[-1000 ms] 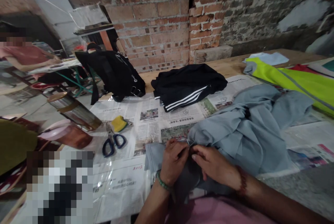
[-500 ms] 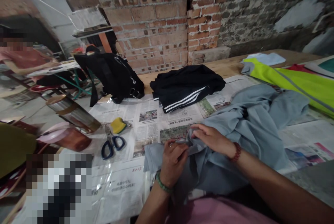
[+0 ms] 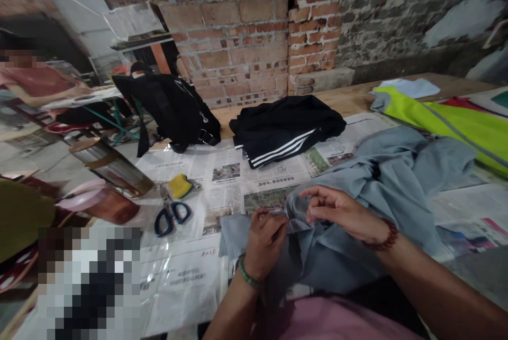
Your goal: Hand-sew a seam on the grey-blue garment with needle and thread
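A light grey piece of clothing (image 3: pixel 397 181) lies bunched across the newspaper in front of me. My left hand (image 3: pixel 268 239), a green bead bracelet at its wrist, pinches a fold of it. Just to the right, my right hand (image 3: pixel 341 213), with a red bead bracelet, hovers over the cloth, thumb and fingertips drawn together in a loose pinch. Whatever sits between those fingertips is too small to make out. A faint thin line shows by the left fingertips. Blue-handled scissors (image 3: pixel 171 218) and a yellow sponge-like piece (image 3: pixel 180 185) rest to the left.
Black clothing with white stripes (image 3: pixel 289 128) and a black bag (image 3: pixel 170 112) lie at the back. On the left stand a steel flask (image 3: pixel 113 165) and a pink-lidded container (image 3: pixel 99 202). A yellow-green vest (image 3: pixel 448 123) lies right. A person (image 3: pixel 43 86) sits farther left.
My right hand has moved right and away from my left hand, lifting off the cloth. The left hand keeps its pinch. The view has shifted slightly.
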Tool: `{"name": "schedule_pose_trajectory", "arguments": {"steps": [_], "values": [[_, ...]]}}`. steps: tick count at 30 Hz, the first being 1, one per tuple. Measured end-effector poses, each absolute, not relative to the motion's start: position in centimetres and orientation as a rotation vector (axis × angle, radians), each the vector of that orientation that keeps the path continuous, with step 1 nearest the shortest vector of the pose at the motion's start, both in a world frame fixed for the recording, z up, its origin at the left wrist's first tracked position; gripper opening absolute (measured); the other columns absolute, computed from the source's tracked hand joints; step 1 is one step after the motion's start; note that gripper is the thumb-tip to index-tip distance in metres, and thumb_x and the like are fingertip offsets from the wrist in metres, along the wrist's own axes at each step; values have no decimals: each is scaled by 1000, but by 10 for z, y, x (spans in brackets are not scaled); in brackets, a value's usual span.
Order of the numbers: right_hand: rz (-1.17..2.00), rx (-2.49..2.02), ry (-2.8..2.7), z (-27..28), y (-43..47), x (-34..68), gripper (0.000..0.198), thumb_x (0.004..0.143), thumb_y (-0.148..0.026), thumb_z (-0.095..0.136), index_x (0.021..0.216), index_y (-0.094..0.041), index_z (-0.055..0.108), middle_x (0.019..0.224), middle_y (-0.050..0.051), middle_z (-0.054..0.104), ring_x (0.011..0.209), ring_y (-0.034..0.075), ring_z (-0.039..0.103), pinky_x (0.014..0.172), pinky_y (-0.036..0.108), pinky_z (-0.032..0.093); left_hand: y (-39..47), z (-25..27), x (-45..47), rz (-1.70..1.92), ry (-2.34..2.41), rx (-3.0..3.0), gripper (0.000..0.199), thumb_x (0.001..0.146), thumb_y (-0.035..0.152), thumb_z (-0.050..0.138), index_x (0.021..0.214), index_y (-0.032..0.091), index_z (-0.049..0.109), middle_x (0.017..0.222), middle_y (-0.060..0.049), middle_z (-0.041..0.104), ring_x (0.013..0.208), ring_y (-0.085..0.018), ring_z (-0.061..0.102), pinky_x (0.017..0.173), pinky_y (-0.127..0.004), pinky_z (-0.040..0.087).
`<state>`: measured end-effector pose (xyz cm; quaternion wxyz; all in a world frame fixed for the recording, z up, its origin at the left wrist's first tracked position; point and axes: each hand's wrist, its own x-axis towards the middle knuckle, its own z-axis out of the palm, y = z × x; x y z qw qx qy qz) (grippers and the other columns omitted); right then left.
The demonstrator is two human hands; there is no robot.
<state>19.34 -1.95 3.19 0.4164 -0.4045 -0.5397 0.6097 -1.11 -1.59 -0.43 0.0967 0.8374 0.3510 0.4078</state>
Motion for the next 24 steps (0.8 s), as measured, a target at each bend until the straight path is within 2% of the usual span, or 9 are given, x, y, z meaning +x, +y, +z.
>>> {"name": "schedule_pose_trajectory", "arguments": {"steps": [3, 7, 9, 14, 19, 24], "values": [[1371, -1083, -1442, 32, -21, 196, 34, 78, -27, 53, 111, -21, 51, 89, 2, 56, 60, 9, 55, 59, 25, 45, -16, -4, -10, 1231, 1026, 2487, 14, 77, 8, 54, 80, 21, 59, 73, 2, 69, 67, -12, 63, 84, -35, 40], [1073, -1225, -1682, 33, -11, 188, 23, 78, -20, 50, 98, -19, 62, 99, 4, 60, 89, 15, 56, 79, 28, 44, -16, -4, -10, 1231, 999, 2506, 15, 78, 9, 54, 83, 22, 59, 77, 2, 70, 69, -12, 63, 85, -36, 39], [1069, -1231, -1747, 35, -5, 181, 22, 78, -20, 49, 94, -19, 64, 97, 4, 62, 92, 17, 56, 84, 29, 42, -16, -3, -10, 1225, 989, 2513, 16, 78, 9, 54, 84, 22, 60, 79, 1, 70, 71, -13, 63, 85, -36, 40], [1197, -1146, -1927, 33, 4, 168, 15, 74, -24, 56, 79, -18, 68, 79, 3, 62, 76, 15, 57, 72, 26, 43, -16, -2, -12, 1261, 999, 2514, 14, 78, 11, 55, 84, 22, 62, 79, -1, 67, 75, -15, 61, 80, -36, 43], [1463, -1188, -1702, 24, 5, 165, 11, 71, -25, 58, 73, -16, 64, 65, -2, 56, 56, 9, 47, 54, 21, 37, -17, -3, -12, 1330, 1066, 2433, 10, 80, 15, 55, 83, 20, 63, 80, -4, 62, 77, -16, 58, 71, -32, 47], [1424, -1183, -1524, 20, 2, 158, 10, 73, -24, 51, 68, -16, 55, 65, -2, 54, 61, 9, 47, 59, 21, 37, -17, -4, -11, 1254, 992, 2308, 9, 81, 14, 54, 83, 19, 61, 79, -4, 64, 76, -15, 60, 68, -29, 49]]}}
